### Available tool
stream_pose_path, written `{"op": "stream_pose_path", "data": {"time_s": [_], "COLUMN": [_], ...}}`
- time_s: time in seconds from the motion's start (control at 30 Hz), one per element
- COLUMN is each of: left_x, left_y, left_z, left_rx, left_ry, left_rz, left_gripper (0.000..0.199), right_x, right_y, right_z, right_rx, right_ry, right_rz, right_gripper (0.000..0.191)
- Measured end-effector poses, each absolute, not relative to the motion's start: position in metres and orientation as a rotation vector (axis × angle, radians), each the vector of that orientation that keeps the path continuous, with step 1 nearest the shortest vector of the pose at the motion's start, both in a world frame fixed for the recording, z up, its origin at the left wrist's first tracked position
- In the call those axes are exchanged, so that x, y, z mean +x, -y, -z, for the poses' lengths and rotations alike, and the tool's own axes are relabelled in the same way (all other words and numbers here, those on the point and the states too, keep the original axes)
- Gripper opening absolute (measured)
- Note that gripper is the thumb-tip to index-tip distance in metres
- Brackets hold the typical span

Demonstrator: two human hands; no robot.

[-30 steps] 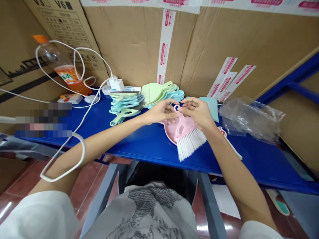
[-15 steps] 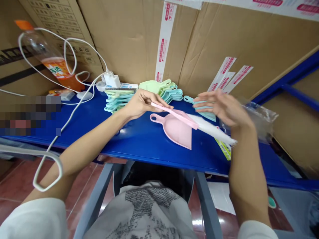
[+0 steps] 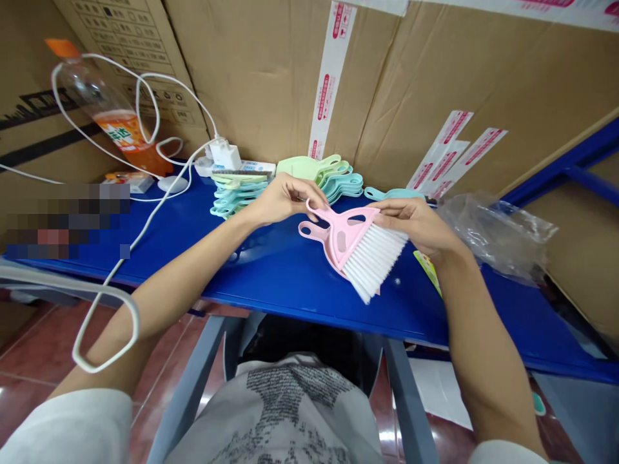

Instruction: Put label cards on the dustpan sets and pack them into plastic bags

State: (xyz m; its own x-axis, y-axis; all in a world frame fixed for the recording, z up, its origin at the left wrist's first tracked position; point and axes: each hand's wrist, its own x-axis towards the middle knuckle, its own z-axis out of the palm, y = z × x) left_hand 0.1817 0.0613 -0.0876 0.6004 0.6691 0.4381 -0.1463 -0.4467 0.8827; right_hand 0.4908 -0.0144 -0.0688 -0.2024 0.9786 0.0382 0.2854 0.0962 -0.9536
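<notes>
A small pink brush (image 3: 349, 233) with white bristles faces up above the blue table. My left hand (image 3: 289, 198) pinches its handle. The fingers of my right hand (image 3: 411, 222) are closed on its far right corner, where the bristles begin. Under the brush lies a pink dustpan (image 3: 314, 232), mostly covered, with its looped handle showing at the left. Behind my left hand are green dustpans (image 3: 302, 167) and stacked blue ones (image 3: 342, 185). A light blue piece (image 3: 394, 193) lies just behind my right hand.
On the blue table (image 3: 271, 277), a stack of teal and green pieces (image 3: 232, 193) stands at the back left, near a white charger (image 3: 225, 154) with cables and an orange drink bottle (image 3: 126, 135). Clear plastic bags (image 3: 498, 235) lie at the right. Cardboard boxes (image 3: 271, 77) rise behind.
The brush has turned from edge-on to flat, bristles now fanned over the pink dustpan. My right hand, open in the air before, has come down and taken hold of its corner.
</notes>
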Motion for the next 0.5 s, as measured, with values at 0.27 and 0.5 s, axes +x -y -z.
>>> {"op": "stream_pose_path", "data": {"time_s": [0.27, 0.5], "left_x": [0.173, 0.167], "left_y": [-0.075, -0.088], "left_z": [0.095, 0.114], "left_rx": [1.975, 1.946], "left_ry": [-0.531, -0.694], "left_rz": [-0.738, -0.586], "left_gripper": [0.033, 0.029], "right_x": [0.499, 0.492], "right_y": [-0.016, -0.02], "right_z": [0.104, 0.12], "right_rx": [-1.349, -1.403], "right_ry": [1.384, 1.609], "right_rz": [-1.071, -1.027], "right_gripper": [0.056, 0.052]}}
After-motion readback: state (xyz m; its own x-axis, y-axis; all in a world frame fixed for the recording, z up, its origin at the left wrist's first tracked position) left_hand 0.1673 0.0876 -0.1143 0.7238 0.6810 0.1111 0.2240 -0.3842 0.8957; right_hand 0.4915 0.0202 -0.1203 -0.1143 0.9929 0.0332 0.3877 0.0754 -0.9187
